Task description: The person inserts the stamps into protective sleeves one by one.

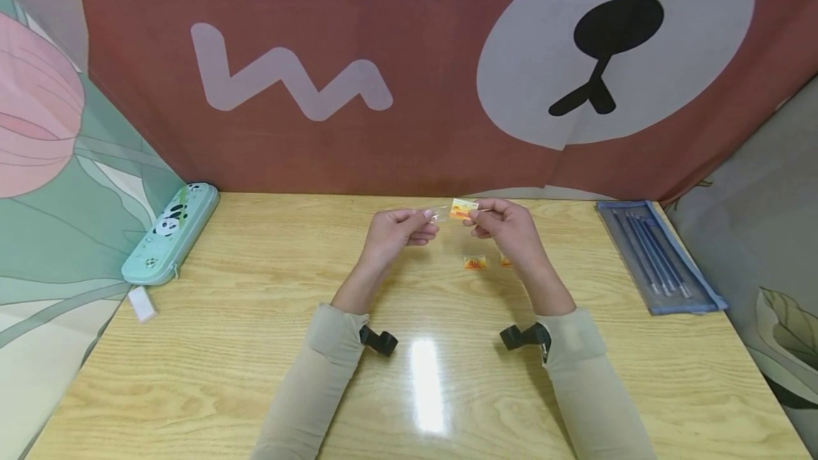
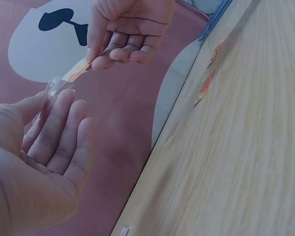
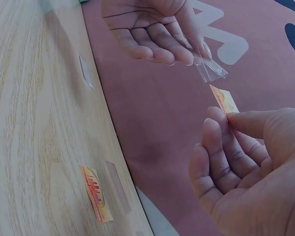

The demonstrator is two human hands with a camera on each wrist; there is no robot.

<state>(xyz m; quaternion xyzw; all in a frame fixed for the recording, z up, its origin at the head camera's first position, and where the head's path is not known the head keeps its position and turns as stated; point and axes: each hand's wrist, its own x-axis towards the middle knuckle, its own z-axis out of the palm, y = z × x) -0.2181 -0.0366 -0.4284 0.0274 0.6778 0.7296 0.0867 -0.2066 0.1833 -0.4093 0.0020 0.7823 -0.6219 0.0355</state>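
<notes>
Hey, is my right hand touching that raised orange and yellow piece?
Touching. The right wrist view shows the right hand pinching the orange and yellow piece by one end.

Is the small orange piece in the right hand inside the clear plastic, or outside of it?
Outside. In the right wrist view, a gap separates the orange piece, pinched by the right hand, from the clear plastic.

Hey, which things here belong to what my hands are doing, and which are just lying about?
In the job:
clear plastic piece, in the left hand
orange slip, in the right hand
two similar slips on the table, probably

Just lying about, it seems:
turquoise panda case
small white block
blue pouch with slim rods
</notes>
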